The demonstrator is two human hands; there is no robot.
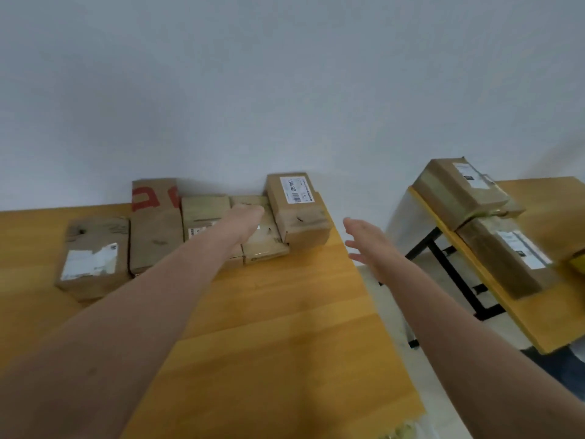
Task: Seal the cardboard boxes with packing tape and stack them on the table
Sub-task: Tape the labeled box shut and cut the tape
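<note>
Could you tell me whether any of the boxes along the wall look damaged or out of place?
The leftmost box has a white label that looks torn and partly peeled. The barcode-labelled box at the row's right end shows a short dark gash or mark on its front; blur hides which.

Boxes (155, 236) lined along wall (285, 90), open tabletop (269, 312) in front, floor gap (376, 280) beside second table (554, 198)

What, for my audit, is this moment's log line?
left hand touches low brown cardboard box | right hand open, empty
</note>
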